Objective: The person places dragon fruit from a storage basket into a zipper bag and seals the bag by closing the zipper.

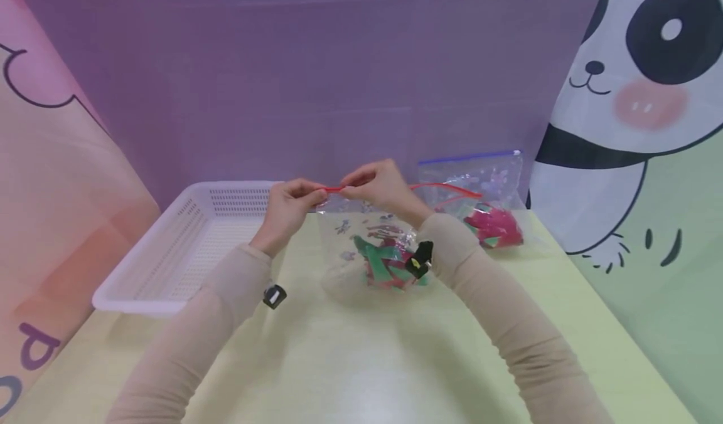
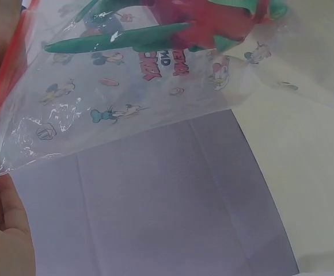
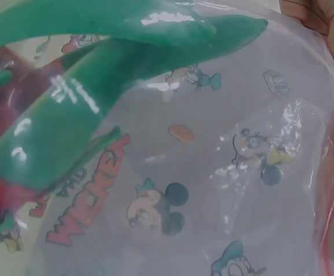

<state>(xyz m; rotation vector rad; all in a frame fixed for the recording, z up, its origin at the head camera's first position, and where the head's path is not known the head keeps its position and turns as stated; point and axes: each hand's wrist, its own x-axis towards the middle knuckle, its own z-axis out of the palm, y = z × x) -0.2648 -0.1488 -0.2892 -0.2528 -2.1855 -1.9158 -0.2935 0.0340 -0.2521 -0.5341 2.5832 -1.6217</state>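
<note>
A clear zip bag (image 1: 339, 236) with cartoon prints stands on the table, its red zip edge (image 1: 446, 186) uppermost. Inside it lies a red-and-green object (image 1: 384, 264) with long green points, resembling a dragon fruit; its kind is not certain. My left hand (image 1: 285, 211) pinches the left end of the red zip between thumb and fingers. Just beside it, my right hand (image 1: 381, 189) pinches the same zip, its thumb near the left one. Farther right, the two red zip strips look spread apart. In the right wrist view, the green points (image 3: 92, 98) press against the plastic.
A white perforated basket (image 1: 141, 308) stands on the table's left side. Behind my right forearm is another clear bag with a blue zip (image 1: 471, 159), holding a pink-and-green object (image 1: 497, 226). A purple backdrop (image 1: 316, 66) rises behind the table (image 1: 361, 361).
</note>
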